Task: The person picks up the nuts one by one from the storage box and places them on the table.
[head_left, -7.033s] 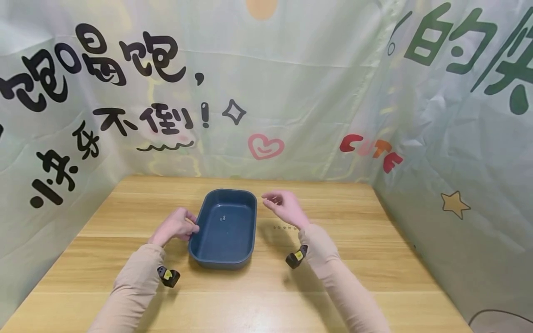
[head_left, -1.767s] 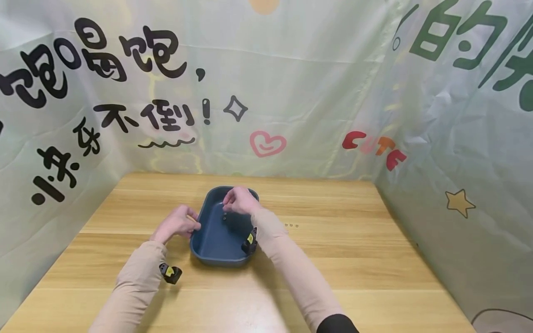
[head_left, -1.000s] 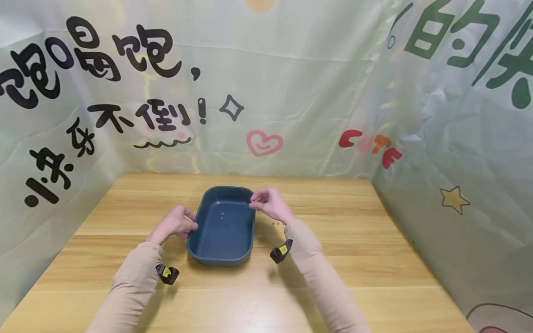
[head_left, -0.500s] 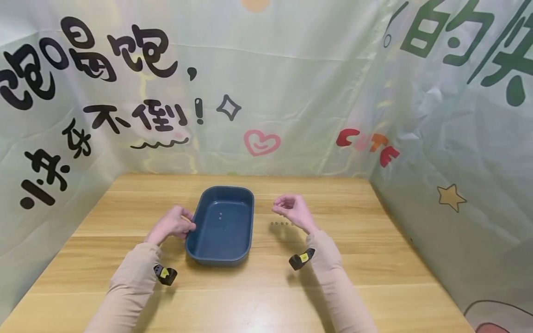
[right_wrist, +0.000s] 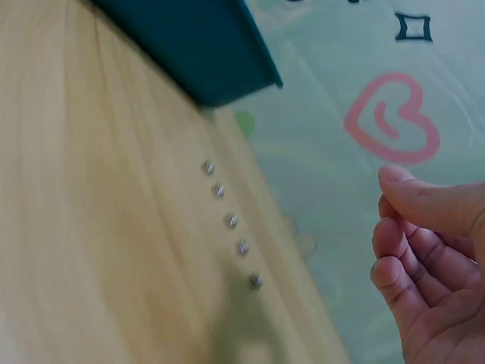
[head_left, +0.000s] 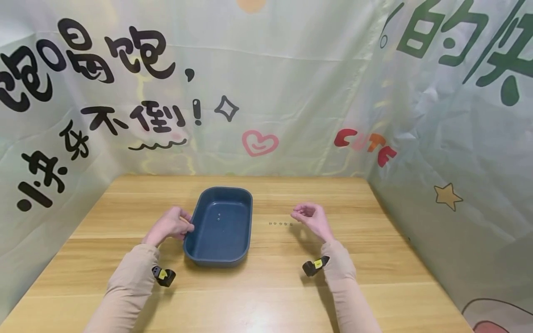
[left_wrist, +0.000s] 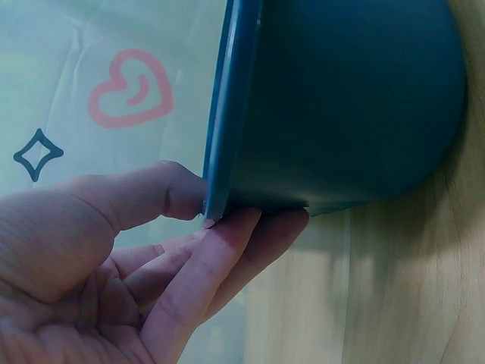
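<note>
My left hand (head_left: 170, 226) grips the left rim of a dark blue rectangular tray (head_left: 217, 262); in the left wrist view the thumb is over the rim and the fingers (left_wrist: 227, 246) lie under it outside. Two small shiny pieces (head_left: 219, 215) lie on the tray floor. To the tray's right, several small round silver metal pieces (right_wrist: 231, 221) stand in a row on the table. My right hand (head_left: 314, 221) is raised just beyond the row's right end, thumb (right_wrist: 424, 199) and forefinger pinched together. The small metal piece between them is mostly hidden by the fingertips.
The wooden table (head_left: 266, 296) ends at a printed cloth wall (head_left: 308, 101) at the back, with cloth on both sides too. A black camera is strapped to each wrist, over pale sleeves (head_left: 129, 282).
My right hand has come out of the tray and moved right, past the row. The tray shows fewer small pieces than 7 s ago. My left hand keeps its grip on the rim.
</note>
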Demonstrator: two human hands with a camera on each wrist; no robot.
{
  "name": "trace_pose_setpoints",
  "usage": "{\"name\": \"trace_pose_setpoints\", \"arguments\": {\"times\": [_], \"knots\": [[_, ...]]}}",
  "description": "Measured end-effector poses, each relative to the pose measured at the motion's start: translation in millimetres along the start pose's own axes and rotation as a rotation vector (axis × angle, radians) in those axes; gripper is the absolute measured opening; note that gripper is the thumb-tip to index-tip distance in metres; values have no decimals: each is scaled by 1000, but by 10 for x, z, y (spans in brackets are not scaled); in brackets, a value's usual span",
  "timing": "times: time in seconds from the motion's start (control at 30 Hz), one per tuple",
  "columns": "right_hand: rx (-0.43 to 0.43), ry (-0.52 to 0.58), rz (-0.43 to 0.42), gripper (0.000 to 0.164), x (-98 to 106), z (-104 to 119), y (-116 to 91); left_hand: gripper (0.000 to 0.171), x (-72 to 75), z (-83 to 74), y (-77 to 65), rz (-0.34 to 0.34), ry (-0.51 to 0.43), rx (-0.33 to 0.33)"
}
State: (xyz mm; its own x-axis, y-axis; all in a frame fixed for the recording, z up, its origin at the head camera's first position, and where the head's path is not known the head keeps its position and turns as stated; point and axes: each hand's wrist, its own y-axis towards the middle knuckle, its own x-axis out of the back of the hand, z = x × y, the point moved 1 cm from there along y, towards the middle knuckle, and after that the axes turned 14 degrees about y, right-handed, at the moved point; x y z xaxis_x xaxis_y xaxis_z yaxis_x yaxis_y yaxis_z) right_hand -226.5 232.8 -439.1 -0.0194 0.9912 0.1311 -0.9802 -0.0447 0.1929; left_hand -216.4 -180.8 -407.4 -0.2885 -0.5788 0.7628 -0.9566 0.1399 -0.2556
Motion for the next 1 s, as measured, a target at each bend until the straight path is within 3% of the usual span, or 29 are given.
{"name": "trace_pose_setpoints", "arguments": {"times": [0.17,0.47,1.0], "knots": [[11,-52,-3,26,94,-123,-57,33,7,-18,-17,3,1,12],[-43,-48,-62,27,168,-329,-124,33,5,-15,-11,6,0,9],[-33,-313,-94,14,174,-482,-105,34,5,-22,-22,7,-1,11]]}}
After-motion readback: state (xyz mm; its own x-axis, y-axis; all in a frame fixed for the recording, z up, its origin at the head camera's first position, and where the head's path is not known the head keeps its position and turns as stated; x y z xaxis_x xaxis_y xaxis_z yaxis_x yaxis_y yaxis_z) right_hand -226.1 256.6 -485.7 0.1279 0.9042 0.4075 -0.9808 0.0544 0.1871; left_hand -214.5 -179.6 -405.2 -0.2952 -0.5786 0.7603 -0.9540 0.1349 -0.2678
